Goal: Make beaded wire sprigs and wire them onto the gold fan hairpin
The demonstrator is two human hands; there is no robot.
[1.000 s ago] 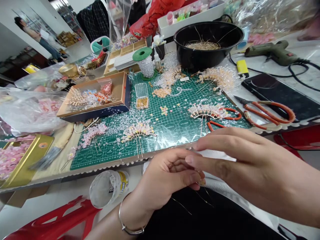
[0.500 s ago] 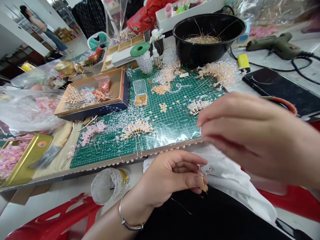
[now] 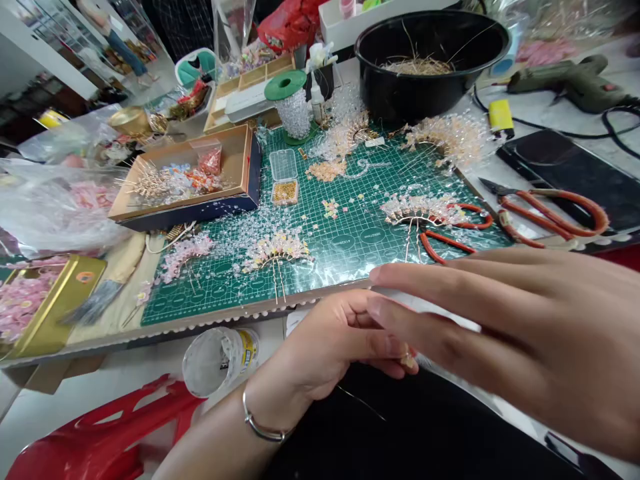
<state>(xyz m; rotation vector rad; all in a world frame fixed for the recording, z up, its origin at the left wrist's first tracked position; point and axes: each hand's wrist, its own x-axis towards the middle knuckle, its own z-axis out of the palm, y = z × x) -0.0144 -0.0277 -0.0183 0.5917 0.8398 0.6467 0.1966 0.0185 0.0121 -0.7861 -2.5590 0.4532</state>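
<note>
My left hand (image 3: 335,350) is low in front of the table edge, thumb and fingers pinched on a small beaded wire piece (image 3: 409,361). Only a peach-coloured bit of it shows past the fingertips; the rest is covered. A thin wire (image 3: 363,403) trails below over the dark lap. My right hand (image 3: 495,333) reaches across from the right, fingers stretched out and slightly apart, their tips by the left fingers. Its thumb is hidden. Beyond, on the green cutting mat (image 3: 350,250), lie beaded hairpins: a yellow-pink one (image 3: 277,252) and a pale pink one (image 3: 415,208).
Orange-handled pliers (image 3: 550,207) lie at the right, near a black phone (image 3: 575,177). Behind stand a black basin (image 3: 420,93), a spool of clear beads (image 3: 291,110) and an open box (image 3: 240,177). A plastic tub (image 3: 210,367) and red stool (image 3: 115,427) are below the table.
My right hand has come down and left, from above the mat's edge to the left fingers, and its fingers have straightened. The pliers now show. My left hand keeps its pinch.
</note>
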